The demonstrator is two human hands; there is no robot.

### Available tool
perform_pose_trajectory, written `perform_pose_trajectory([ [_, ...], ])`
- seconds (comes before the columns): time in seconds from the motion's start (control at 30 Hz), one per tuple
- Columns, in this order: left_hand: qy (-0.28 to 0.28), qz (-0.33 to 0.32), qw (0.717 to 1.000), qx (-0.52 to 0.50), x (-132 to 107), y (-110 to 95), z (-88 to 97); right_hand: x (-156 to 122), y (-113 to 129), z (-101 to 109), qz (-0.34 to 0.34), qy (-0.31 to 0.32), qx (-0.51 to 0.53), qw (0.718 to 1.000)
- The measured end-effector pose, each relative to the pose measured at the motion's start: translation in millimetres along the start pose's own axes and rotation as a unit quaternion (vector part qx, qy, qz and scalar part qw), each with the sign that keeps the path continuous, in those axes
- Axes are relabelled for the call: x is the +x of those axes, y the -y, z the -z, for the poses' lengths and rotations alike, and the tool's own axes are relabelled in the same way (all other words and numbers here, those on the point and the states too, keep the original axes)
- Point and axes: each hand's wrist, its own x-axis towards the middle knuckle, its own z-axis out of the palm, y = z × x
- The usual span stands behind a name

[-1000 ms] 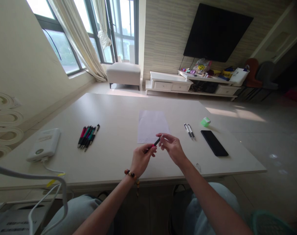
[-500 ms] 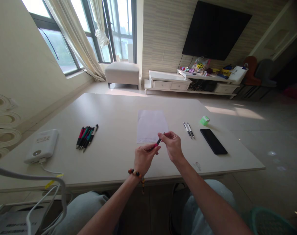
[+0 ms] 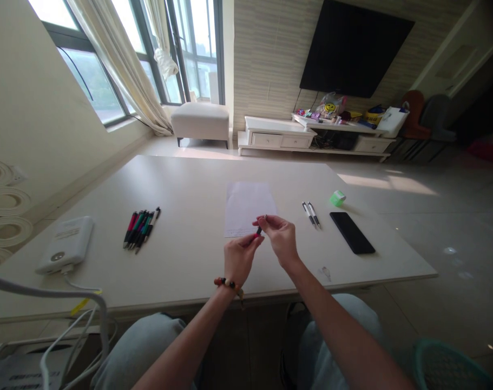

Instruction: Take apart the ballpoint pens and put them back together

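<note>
Between my hands, above the white table's near half, is a pen (image 3: 258, 231) with a dark grip and a pinkish-red part. My left hand (image 3: 238, 259), with a beaded bracelet at the wrist, is closed around its lower end. The fingers of my right hand (image 3: 281, 238) pinch the upper, tip end, hiding most of it. Just beyond both hands lies a sheet of white paper (image 3: 248, 203) with small print along its near edge. Two white-and-black pens (image 3: 311, 214) lie side by side to the right. A bunch of several coloured pens (image 3: 140, 232) lies at the left.
A black phone (image 3: 352, 233) and a small green-and-white container (image 3: 337, 198) are on the table's right side. At the left edge sits a white power bank (image 3: 67, 244) with a cable trailing off the table. Beyond the table are a stool (image 3: 200, 120) and a low cabinet (image 3: 270, 132).
My right hand has shifted slightly left and its fingers now cover more of the pen's upper end. The pen is held more upright. The whole view has moved a little.
</note>
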Motion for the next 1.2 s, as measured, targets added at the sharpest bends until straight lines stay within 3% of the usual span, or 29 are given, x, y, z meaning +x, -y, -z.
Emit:
perform_pose_trajectory([
  [0.07, 0.005, 0.059, 0.988, -0.145, 8.0, -1.8, 4.4, 3.6, 2.7, 5.5, 0.031, 0.001, -0.064, 0.998],
  [0.13, -0.006, 0.105, 0.948, -0.299, 17.5, -3.3, 12.2, 5.0, 4.4, 12.5, 0.053, 0.021, -0.12, 0.991],
  [0.2, 0.001, 0.126, 0.912, -0.39, 24.7, -2.7, 20.0, 1.7, 4.0, 15.8, 0.049, 0.087, -0.148, 0.984],
  [0.27, 0.035, 0.14, 0.897, -0.417, 27.2, 0.4, 23.2, -5.2, 1.5, 12.9, 0.03, 0.163, -0.129, 0.978],
  [0.37, 0.096, 0.167, 0.892, -0.409, 20.8, 6.3, 15.8, -12.2, -2.8, 2.8, 0.015, 0.161, -0.053, 0.985],
  [0.5, 0.186, 0.203, 0.897, -0.345, -2.2, 8.4, -4.5, 3.6, -2.3, 4.5, 0.001, -0.011, 0.038, 0.999],
  [0.57, 0.235, 0.233, 0.899, -0.286, -17.1, 8.0, -12.8, 18.2, 1.2, 15.0, -0.035, -0.046, 0.146, 0.988],
  [0.7, 0.296, 0.276, 0.888, -0.216, -42.4, 11.6, -21.8, 36.6, 9.4, 38.8, -0.122, 0.017, 0.307, 0.944],
  [0.87, 0.309, 0.288, 0.886, -0.193, -51.0, 19.9, -22.5, 34.8, 12.8, 49.2, -0.133, 0.056, 0.378, 0.914],
  [1.2, 0.311, 0.292, 0.884, -0.191, -48.7, 20.9, -19.6, 33.3, 14.2, 47.2, -0.131, 0.044, 0.38, 0.915],
])
